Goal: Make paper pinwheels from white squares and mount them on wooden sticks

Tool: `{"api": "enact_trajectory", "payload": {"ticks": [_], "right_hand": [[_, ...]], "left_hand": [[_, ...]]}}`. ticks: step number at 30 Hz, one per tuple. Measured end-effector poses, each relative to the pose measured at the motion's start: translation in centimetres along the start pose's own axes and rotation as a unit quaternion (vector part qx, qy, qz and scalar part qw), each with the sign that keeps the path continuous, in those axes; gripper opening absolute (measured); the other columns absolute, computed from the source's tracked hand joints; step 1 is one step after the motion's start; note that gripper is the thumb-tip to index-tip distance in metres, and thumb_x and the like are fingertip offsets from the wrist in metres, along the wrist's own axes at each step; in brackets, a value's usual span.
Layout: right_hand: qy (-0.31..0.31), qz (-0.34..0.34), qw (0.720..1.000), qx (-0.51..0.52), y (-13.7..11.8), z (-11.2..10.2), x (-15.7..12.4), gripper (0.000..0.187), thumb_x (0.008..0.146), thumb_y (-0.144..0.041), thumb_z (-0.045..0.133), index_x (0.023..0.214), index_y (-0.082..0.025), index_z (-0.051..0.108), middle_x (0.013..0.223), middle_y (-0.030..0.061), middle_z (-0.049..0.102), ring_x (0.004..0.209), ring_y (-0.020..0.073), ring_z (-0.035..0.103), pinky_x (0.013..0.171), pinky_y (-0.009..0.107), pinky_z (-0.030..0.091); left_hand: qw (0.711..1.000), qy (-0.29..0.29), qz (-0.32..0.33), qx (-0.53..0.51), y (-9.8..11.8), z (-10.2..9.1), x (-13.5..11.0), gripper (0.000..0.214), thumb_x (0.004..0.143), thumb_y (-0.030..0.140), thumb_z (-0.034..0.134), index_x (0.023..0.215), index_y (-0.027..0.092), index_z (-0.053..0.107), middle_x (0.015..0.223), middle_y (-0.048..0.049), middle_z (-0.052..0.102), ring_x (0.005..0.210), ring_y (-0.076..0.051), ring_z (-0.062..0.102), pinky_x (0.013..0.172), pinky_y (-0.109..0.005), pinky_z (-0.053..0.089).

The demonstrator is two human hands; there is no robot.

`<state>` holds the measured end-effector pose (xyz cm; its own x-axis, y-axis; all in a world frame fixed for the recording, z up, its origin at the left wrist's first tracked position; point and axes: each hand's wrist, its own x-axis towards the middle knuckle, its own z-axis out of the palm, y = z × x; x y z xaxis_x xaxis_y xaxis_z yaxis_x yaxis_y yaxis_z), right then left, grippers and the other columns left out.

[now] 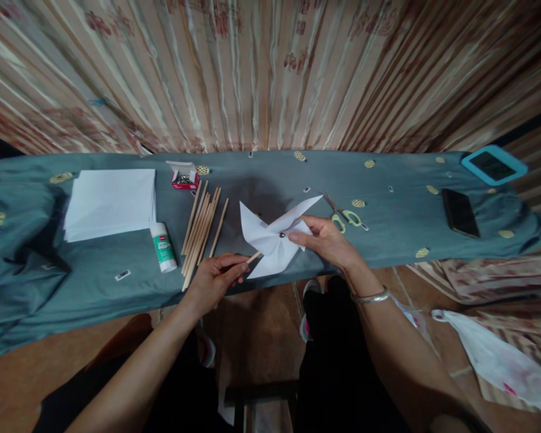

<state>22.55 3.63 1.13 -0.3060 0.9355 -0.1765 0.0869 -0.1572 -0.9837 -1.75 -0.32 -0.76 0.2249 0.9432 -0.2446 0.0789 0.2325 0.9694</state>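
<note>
A white paper pinwheel [270, 240] with pointed blades is held above the front edge of the cloth-covered table. A small metal pin [282, 235] sits at its centre. My left hand [216, 275] is closed round a thin wooden stick [255, 257] that runs up behind the paper. With thumb and fingers, my right hand [327, 240] pinches the pinwheel's right side, the thumb close to the pin. More wooden sticks [201, 231] lie in a loose bundle left of the pinwheel. Green-handled scissors [342, 215] rest just beyond my right hand.
A stack of white paper [110, 201] lies at the left, beside a glue stick [163, 248]. Behind the sticks stands an open red box [184, 177] of small metal pins. A black phone [460, 213] and a blue-framed device [495, 165] are at the right. Patterned curtains [270, 72] hang behind the table.
</note>
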Motion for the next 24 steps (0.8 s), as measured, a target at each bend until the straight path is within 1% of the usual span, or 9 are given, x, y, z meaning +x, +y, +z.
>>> {"api": "enact_trajectory", "payload": {"ticks": [3,6,10,14,17,20,24], "right_hand": [[0.002,-0.015,0.999,0.034,0.0,-0.3,0.0,0.039,0.071,-0.042,0.077,0.104,-0.022,0.072,0.1,0.0025,0.075,0.083,0.0126,0.066,0.081,0.028,0.052],[0.034,-0.014,0.998,0.044,-0.3,-0.4,-0.2,0.044,0.068,-0.045,0.079,0.105,-0.022,0.072,0.105,0.004,0.074,0.089,0.0146,0.067,0.086,0.031,0.052],[0.086,-0.022,0.995,0.047,-0.3,-0.5,-0.3,0.048,0.066,-0.052,0.078,0.101,-0.022,0.071,0.1,0.0047,0.075,0.089,0.0167,0.068,0.086,0.033,0.053],[0.124,-0.053,0.989,0.061,0.1,-0.3,0.0,0.044,0.065,-0.055,0.077,0.093,-0.022,0.07,0.09,0.0026,0.075,0.085,0.0168,0.069,0.086,0.033,0.054],[0.13,-0.054,0.987,0.071,0.3,0.2,0.2,0.041,0.064,-0.056,0.077,0.085,-0.022,0.069,0.079,0.002,0.075,0.077,0.0174,0.07,0.083,0.035,0.056],[0.126,-0.038,0.988,0.08,0.3,0.7,0.2,0.04,0.061,-0.057,0.079,0.078,-0.021,0.07,0.076,0.0027,0.075,0.075,0.0182,0.07,0.08,0.036,0.057],[0.089,0.005,0.992,0.092,0.2,1.5,0.1,0.036,0.061,-0.052,0.081,0.075,-0.019,0.073,0.076,0.0036,0.075,0.071,0.0153,0.069,0.075,0.03,0.056]], "left_hand": [[1.0,0.0,-0.013,-0.015,0.1,-0.1,0.0,0.023,0.065,0.037,0.073,0.074,0.016,0.077,0.061,-0.0013,0.062,0.051,-0.009,0.049,0.045,-0.02,0.038],[0.999,0.007,-0.012,-0.036,0.1,-0.2,0.0,0.024,0.065,0.037,0.075,0.076,0.016,0.077,0.063,-0.0009,0.062,0.055,-0.01,0.05,0.049,-0.02,0.04],[0.996,0.023,0.007,-0.084,0.2,-0.2,0.1,0.022,0.065,0.036,0.078,0.077,0.017,0.078,0.069,-0.0017,0.062,0.064,-0.011,0.052,0.06,-0.022,0.043],[0.986,0.037,-0.01,-0.164,0.5,0.3,0.2,0.029,0.059,0.038,0.083,0.08,0.019,0.079,0.083,-0.0051,0.069,0.081,-0.016,0.059,0.075,-0.027,0.047],[0.982,0.037,-0.024,-0.182,0.5,0.5,0.3,0.032,0.058,0.038,0.083,0.083,0.019,0.079,0.088,-0.0064,0.071,0.086,-0.018,0.062,0.082,-0.03,0.048],[0.984,0.039,-0.025,-0.171,0.3,0.5,0.5,0.033,0.058,0.04,0.082,0.082,0.018,0.079,0.088,-0.007,0.073,0.087,-0.02,0.064,0.085,-0.033,0.048],[0.981,0.042,-0.015,-0.188,0.4,0.6,0.7,0.029,0.056,0.034,0.084,0.079,0.018,0.078,0.085,-0.0067,0.075,0.09,-0.022,0.066,0.094,-0.036,0.046]]}}
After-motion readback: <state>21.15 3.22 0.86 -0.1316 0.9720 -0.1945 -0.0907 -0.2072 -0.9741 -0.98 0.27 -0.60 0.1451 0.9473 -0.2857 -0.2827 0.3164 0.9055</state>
